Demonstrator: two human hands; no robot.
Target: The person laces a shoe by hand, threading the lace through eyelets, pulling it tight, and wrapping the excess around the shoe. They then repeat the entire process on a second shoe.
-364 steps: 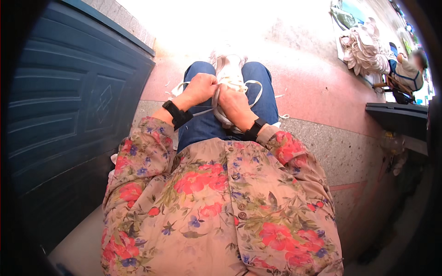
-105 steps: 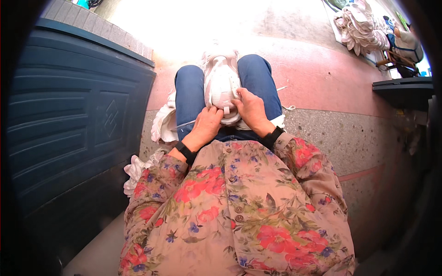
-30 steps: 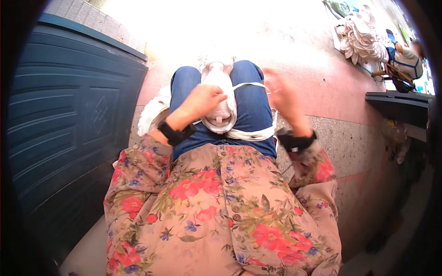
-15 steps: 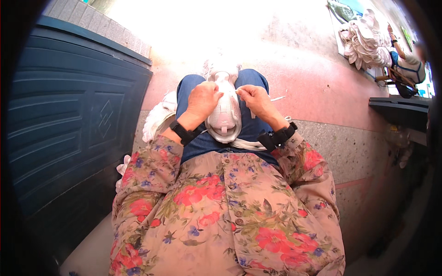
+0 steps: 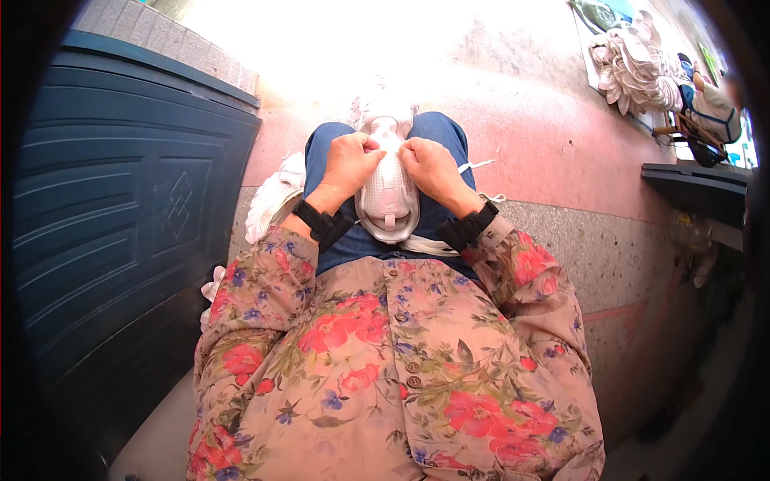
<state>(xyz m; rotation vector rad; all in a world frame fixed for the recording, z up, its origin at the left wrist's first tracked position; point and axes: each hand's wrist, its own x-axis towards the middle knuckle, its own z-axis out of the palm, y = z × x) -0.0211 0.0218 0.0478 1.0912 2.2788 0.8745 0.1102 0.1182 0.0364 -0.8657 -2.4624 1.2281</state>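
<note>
**Both Hands Meet at the Far Part of the White Shoe**

I take the pale shoe (image 5: 389,200) as the centre of my clock, with 12 pointing away from me. It lies between the knees of my blue jeans (image 5: 445,132), its rounded end with a small tab turned toward 6 o'clock.

My left hand (image 5: 346,166) is between 10 and 11, my right hand (image 5: 434,170) at 2. On both hands the fingers are bent inward, with tips close to the upper of the shoe. I cannot tell whether they grasp a lace or only touch the shoe, because the detail is too small.

A white lace end (image 5: 478,165) sticks out past my right knee, between 2 and 3. Some white strands (image 5: 429,247) lie on my lap at 5.

At 9, beside my left leg, are some whitish shoes (image 5: 277,196); farther the same way stands a dark blue panel (image 5: 88,200). Well apart, at 2, is a heap of pale shoes (image 5: 634,68), and next to it a seated person (image 5: 714,116).
</note>
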